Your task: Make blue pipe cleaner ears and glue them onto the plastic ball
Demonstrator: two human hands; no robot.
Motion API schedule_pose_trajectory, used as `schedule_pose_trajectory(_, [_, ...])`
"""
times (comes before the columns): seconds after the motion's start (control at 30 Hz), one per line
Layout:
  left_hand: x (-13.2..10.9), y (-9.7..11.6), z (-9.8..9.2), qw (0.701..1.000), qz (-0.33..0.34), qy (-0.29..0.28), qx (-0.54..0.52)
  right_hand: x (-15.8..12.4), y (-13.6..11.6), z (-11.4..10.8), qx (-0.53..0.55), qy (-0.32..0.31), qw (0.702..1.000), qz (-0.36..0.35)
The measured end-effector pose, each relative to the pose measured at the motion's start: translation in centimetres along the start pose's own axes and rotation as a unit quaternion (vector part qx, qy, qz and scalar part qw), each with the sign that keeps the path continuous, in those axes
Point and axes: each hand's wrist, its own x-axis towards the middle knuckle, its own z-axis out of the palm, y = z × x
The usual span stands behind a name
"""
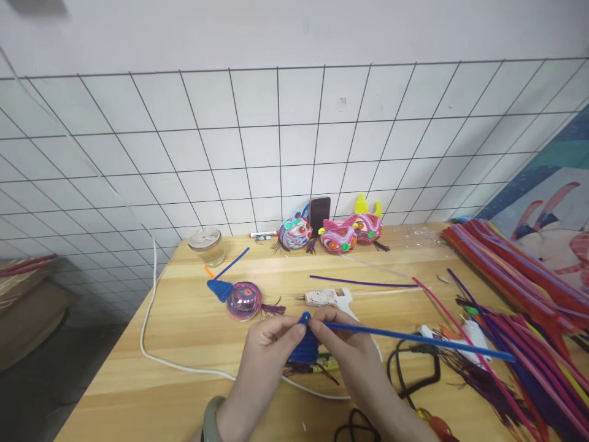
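Note:
My left hand (269,341) pinches a small blue coiled pipe-cleaner piece (304,347) above the wooden table (184,331). My right hand (350,347) grips the same piece where a long blue pipe cleaner (414,336) runs out of it to the right. Both hands are closed on it, thumbs and forefingers meeting at the top of the coil. A green bangle sits on my left wrist. Just beyond my hands lies a white hot glue gun (329,298).
A pink-and-blue round pipe-cleaner craft with a blue fin (243,299) lies to the left. Three finished colourful fish figures (338,234) and a phone (319,213) stand by the wall. A glass jar (207,244), white cable (151,344), black cables (414,374) and a pile of pipe cleaners (519,294) surround the workspace.

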Motion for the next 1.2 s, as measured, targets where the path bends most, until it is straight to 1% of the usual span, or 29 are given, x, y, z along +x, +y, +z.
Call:
schedule_pose_trajectory(0.07, [0.1, -0.1, 0.0, 1.000, 0.000, 0.004, -0.009, 0.1, 0.1, 0.0, 0.000, 0.005, 1.000, -0.004])
schedule_pose_trajectory(0.17, [0.3, -0.4, 0.0, 0.999, -0.014, 0.001, -0.035, 0.1, 0.1, 0.0, 0.000, 0.019, 1.000, 0.008])
schedule_pose_trajectory(0.33, [0.3, -0.2, -0.1, 0.996, -0.040, -0.059, -0.060, 0.2, -0.2, -0.2, -0.016, 0.061, 0.998, 0.010])
schedule_pose_trajectory(0.4, [0.2, -0.1, -0.1, 0.994, -0.054, -0.071, -0.070, 0.2, -0.2, -0.4, -0.017, 0.069, 0.997, 0.004])
schedule_pose_trajectory(0.43, [0.2, 0.0, 0.0, 0.993, -0.059, -0.067, -0.077, 0.2, -0.1, -0.4, -0.017, 0.071, 0.997, 0.001])
schedule_pose_trajectory(0.57, [0.3, -0.1, 0.2, 0.991, -0.082, -0.015, -0.108, 0.2, 0.6, -0.5, -0.032, 0.066, 0.997, -0.016])
schedule_pose_trajectory(0.7, [0.4, -0.2, 0.2, 0.990, -0.104, -0.017, -0.095, 0.3, 1.3, -0.6, -0.085, 0.053, 0.994, -0.053])
schedule_pose_trajectory(0.83, [0.5, -0.3, 0.1, 0.992, -0.096, -0.018, -0.080, 0.5, 1.4, -0.8, -0.106, 0.041, 0.988, -0.101])
schedule_pose_trajectory(1.03, [0.7, -0.9, 0.0, 0.996, -0.069, -0.016, -0.060, 0.5, 1.0, -0.8, -0.132, 0.023, 0.985, -0.109])
schedule_pose_trajectory(1.2, [0.8, -1.3, -0.1, 0.998, -0.055, -0.012, -0.042, 0.4, 1.2, -0.6, -0.131, 0.040, 0.984, -0.116])
